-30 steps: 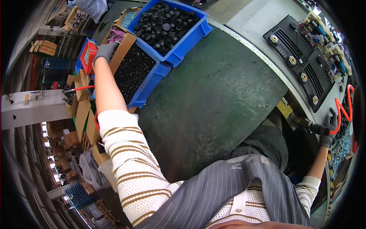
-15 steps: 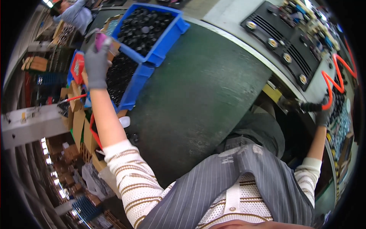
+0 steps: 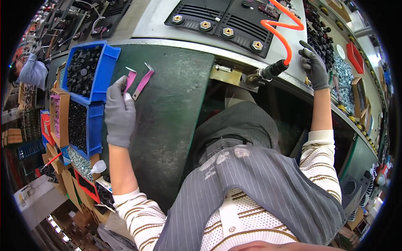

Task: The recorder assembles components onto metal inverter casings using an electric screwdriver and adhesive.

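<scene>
My gloved left hand [image 3: 120, 112] is over the left part of the green worktop [image 3: 167, 83]. Its thumb and fingers close on the lower end of a bent metal strip with pink covering [image 3: 131, 78]. Just to the right, a second pink-covered bent strip [image 3: 144, 83] lies on the worktop, its bare metal end near my thumb. My gloved right hand [image 3: 315, 69] reaches far right, beside a pile of black knobby parts [image 3: 321, 44]. Its fingers are partly curled and apart, with nothing seen in them.
Blue bins [image 3: 97, 77] of black parts stand at left, beside a cardboard box [image 3: 64, 119] of pink strips. An orange coiled hose [image 3: 284, 25] runs to a black-handled tool [image 3: 274, 70] at the bench edge. Black slotted panels [image 3: 222, 21] with brass fittings lie beyond.
My left hand has come from above the left-hand boxes to the worktop with the pink strips. My right hand has moved away from the hose's black handle toward the black parts. The view has turned.
</scene>
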The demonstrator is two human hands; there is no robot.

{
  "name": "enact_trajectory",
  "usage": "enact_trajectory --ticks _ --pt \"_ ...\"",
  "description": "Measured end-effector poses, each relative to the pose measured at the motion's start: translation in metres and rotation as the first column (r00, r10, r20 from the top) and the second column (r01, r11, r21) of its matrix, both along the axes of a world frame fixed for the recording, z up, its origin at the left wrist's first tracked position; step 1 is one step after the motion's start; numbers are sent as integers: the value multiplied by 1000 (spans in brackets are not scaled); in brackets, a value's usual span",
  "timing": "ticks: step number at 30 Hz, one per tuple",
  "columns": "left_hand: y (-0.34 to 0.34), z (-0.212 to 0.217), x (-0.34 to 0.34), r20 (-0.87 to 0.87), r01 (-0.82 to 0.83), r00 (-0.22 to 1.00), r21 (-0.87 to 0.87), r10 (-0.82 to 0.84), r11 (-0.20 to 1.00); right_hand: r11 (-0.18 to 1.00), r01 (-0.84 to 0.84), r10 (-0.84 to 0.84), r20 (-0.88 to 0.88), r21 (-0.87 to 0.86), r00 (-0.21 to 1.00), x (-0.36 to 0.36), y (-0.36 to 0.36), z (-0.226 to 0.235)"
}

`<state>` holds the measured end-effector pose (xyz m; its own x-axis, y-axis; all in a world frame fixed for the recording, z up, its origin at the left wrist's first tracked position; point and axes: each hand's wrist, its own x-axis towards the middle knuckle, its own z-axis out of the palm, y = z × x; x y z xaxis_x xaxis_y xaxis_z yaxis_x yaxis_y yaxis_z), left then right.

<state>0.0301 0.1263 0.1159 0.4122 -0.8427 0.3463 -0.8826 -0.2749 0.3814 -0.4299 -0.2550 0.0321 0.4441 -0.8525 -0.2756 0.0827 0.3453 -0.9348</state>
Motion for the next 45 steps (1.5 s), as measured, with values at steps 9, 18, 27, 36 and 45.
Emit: enact_trajectory --ticks 9,18,27,36,45 --pt "-68 19 2 -308 3 949 -219 -72 976 966 -260 236 405 5 883 41 -3 18" --pt "-162 21 -4 -500 9 864 -109 -63 994 589 -495 480 -216 -638 850 151 -14 42" --pt "-208 7 -31 -378 80 918 -128 -123 989 475 -648 422 -492 -596 762 250 -21 29" --pt "-223 17 -37 -235 91 968 -14 -92 996 327 -803 549 -592 -498 591 288 -11 45" --pt "-222 10 -31 -291 190 923 -221 -251 956 -208 -853 83 -878 -479 472 315 -3 64"
